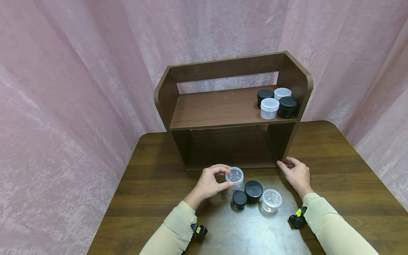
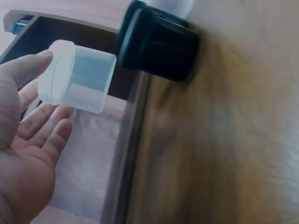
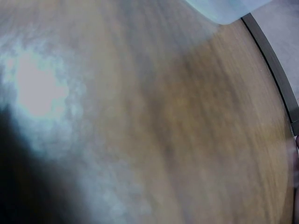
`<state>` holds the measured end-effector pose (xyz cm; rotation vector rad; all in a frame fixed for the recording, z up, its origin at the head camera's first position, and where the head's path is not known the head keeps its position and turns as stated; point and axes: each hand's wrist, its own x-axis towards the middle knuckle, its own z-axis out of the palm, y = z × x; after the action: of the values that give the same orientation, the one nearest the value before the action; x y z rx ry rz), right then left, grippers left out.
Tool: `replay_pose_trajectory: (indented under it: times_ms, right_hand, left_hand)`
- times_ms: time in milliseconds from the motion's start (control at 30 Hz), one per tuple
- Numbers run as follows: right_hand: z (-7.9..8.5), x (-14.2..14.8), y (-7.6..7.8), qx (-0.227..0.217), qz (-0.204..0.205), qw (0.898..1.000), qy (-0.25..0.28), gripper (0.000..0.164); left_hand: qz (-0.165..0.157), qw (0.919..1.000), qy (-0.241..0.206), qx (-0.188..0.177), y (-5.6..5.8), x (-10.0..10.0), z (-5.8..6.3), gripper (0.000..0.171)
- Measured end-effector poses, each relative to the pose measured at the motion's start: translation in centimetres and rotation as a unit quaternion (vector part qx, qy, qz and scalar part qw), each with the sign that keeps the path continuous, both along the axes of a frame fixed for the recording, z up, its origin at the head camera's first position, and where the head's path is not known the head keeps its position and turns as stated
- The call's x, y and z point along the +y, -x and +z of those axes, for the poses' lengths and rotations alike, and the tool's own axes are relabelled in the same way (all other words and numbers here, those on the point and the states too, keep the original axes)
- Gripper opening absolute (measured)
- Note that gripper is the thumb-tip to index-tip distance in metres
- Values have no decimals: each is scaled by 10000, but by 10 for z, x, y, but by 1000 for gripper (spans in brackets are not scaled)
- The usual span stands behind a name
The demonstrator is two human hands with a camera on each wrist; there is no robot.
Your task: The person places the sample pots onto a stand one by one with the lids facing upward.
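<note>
My left hand (image 1: pixel 208 182) pinches a clear plastic jar (image 1: pixel 236 180) by its lidded rim, between thumb and fingers. In the left wrist view the jar (image 2: pixel 88 77) appears sideways, apart from a blurred black jar (image 2: pixel 161 44). My right hand (image 1: pixel 296 173) grips the lower front corner of the brown shelf (image 1: pixel 234 126) at its right side panel, thumb at the front edge. In the right wrist view only a sliver of that hand shows. On the table stand a larger black jar (image 1: pixel 254 191), a small black jar (image 1: pixel 239 199) and another clear jar (image 1: pixel 271 201).
On the upper board's right end cluster two black jars (image 1: pixel 287 107) and two clear jars (image 1: pixel 269 108) with whitish lids. The shelf stands toward the back of the wooden table (image 1: pixel 143 198). Pink curtains (image 1: pixel 79 88) hang behind and beside it.
</note>
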<state>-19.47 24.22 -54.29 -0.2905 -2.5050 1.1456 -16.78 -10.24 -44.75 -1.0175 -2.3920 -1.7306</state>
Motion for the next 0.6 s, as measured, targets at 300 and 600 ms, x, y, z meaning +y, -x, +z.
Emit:
replay_pose_trajectory:
  times_ms: [300, 600]
  right_hand:
    - [1, -1, -1, 43, 1, 10000, 0, 54]
    - [1, 0, -1, -11, 17, 10000, 39, 54]
  left_hand:
    - [111, 9980, -197, 596, -4, -2, 30, 26]
    - [7, 9917, -494, 1184, -6, -5, 71, 28]
